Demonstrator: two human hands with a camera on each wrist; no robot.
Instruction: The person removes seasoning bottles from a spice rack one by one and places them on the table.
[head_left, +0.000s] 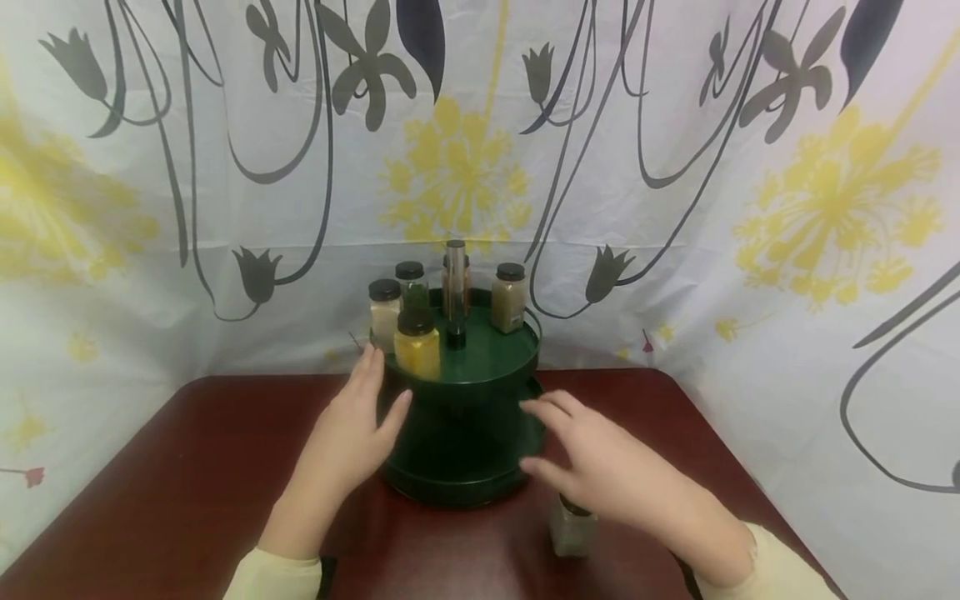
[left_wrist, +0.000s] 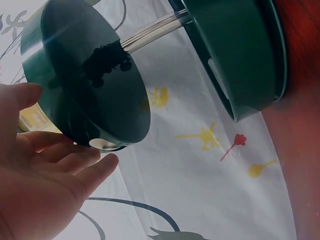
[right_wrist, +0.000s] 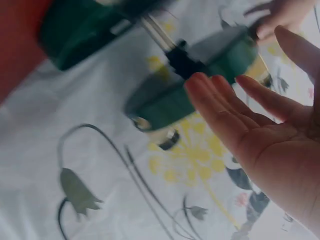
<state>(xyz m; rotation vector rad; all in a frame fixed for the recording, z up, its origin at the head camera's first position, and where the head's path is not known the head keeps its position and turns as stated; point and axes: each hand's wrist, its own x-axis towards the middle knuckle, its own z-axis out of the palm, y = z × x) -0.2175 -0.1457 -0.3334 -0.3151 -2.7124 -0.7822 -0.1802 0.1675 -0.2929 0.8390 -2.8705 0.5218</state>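
Green stand [head_left: 472, 390] sits toward the table's [head_left: 225, 467] 12 o'clock; left hand [head_left: 341, 429] at its 8, right hand [head_left: 611, 467] at 4, fingers spread, holding nothing. I'd steady it evenly so the upper jars [head_left: 417, 357] don't wobble, and mind the lone jar [head_left: 572, 533] near 5.

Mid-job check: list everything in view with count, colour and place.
Stand: 1, green, two-tiered, on table
Post: 1, silver, at stand's centre
Upper jars: 5, dark-lidded, yellow, cream, green, orange (partly hidden), tan, on top tier
Loose jar: 1, greyish, on table, front right of stand
Table: 1, dark red, beneath stand
Backdrop: white with grey and yellow flowers, behind table
Sleeves: 2, pale yellow, on forearms
Left grip: 1, bare hand, left of stand
Right grip: 1, bare hand, right of stand
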